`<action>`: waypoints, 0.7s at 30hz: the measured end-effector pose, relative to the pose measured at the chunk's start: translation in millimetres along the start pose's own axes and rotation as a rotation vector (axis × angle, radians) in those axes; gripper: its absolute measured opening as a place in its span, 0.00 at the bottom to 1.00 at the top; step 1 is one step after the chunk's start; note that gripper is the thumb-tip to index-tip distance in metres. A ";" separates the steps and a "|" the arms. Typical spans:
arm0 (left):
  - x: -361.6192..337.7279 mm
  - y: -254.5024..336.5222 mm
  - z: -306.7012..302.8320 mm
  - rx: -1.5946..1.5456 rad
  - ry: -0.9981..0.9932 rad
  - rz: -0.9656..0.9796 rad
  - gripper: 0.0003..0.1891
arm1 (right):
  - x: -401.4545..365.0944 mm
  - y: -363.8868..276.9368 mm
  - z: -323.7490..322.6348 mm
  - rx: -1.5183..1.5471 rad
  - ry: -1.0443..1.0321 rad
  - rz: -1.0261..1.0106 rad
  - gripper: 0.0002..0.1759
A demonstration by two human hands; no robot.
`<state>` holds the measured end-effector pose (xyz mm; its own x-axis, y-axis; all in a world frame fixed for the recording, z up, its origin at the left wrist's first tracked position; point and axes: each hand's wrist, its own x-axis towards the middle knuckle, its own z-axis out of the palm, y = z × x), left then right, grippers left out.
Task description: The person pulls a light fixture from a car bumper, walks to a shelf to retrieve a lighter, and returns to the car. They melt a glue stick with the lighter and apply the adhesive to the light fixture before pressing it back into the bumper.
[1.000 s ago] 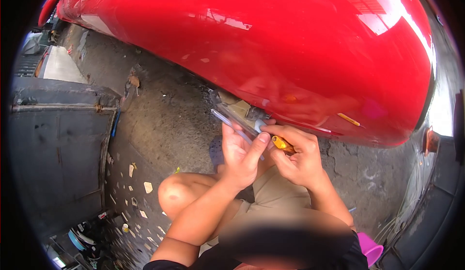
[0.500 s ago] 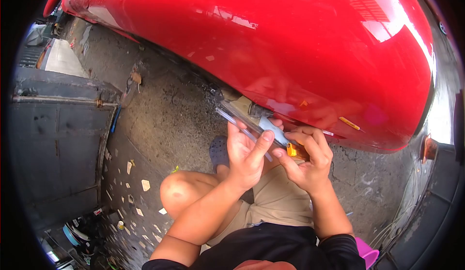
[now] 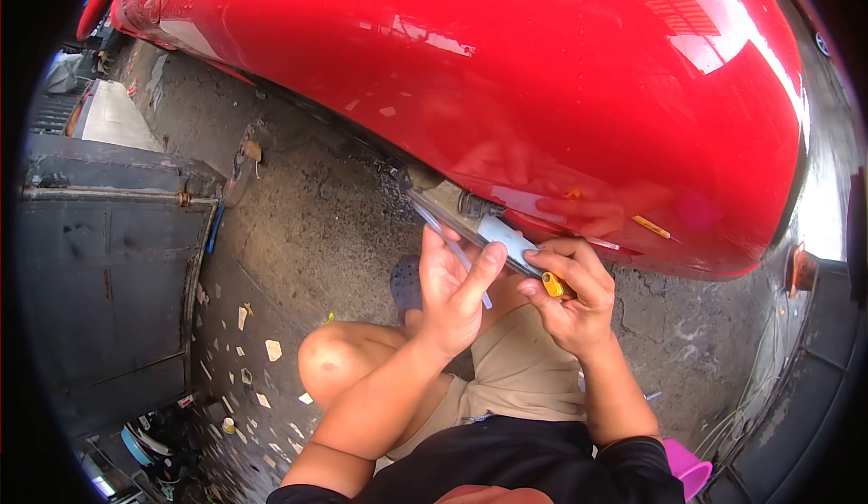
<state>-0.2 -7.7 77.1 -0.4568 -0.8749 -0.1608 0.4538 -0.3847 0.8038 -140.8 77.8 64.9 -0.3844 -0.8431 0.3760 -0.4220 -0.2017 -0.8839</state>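
Note:
Both my hands are close together below the lower edge of a red car (image 3: 506,79). My left hand (image 3: 455,292) is closed, thumb up, around a thin translucent strip (image 3: 429,216) and the side of a long dark-edged strip. In my right hand (image 3: 579,301) the fingers and thumb pinch a small yellow-ended object (image 3: 552,284) whose kind I cannot tell. Its fingertips also press the end of a flat pale blue-grey piece (image 3: 504,239), which lies along the dark-edged strip (image 3: 470,231).
A dark metal panel (image 3: 108,296) stands at the left. White chips (image 3: 273,350) are scattered over the concrete floor (image 3: 298,224). A pink bucket (image 3: 689,470) is at the lower right, near loose cables (image 3: 741,414). A small yellow strip (image 3: 650,226) shows on the car.
The pale piece and yellow-ended object have shifted and turned slightly in my right hand, so the yellow end shows more plainly. The translucent strip in my left hand has tilted a little.

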 end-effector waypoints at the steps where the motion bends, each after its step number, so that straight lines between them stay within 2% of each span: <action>1: -0.9 -1.3 0.6 -0.010 0.014 0.012 0.19 | 0.8 0.8 -0.6 -0.026 0.005 -0.012 0.19; 6: -1.9 -12.5 4.0 -0.003 0.058 0.088 0.15 | 2.0 -0.2 -3.3 -0.170 0.029 -0.044 0.19; 12: 5.1 -9.1 10.6 -0.046 0.181 0.030 0.12 | 5.2 2.1 -0.5 -0.289 0.073 -0.115 0.19; 18: 3.5 -7.2 17.3 -0.144 0.194 -0.022 0.12 | 4.6 -7.8 -0.5 -0.426 0.151 -0.084 0.22; 21: 1.5 -5.2 16.3 -0.166 0.256 -0.091 0.16 | -0.7 -3.3 0.4 -0.458 0.208 -0.097 0.22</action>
<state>-15.7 -2.2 82.0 -0.3033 -0.8724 -0.3833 0.5480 -0.4887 0.6789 -138.8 78.9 67.4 -0.4611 -0.7050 0.5389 -0.7627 0.0044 -0.6468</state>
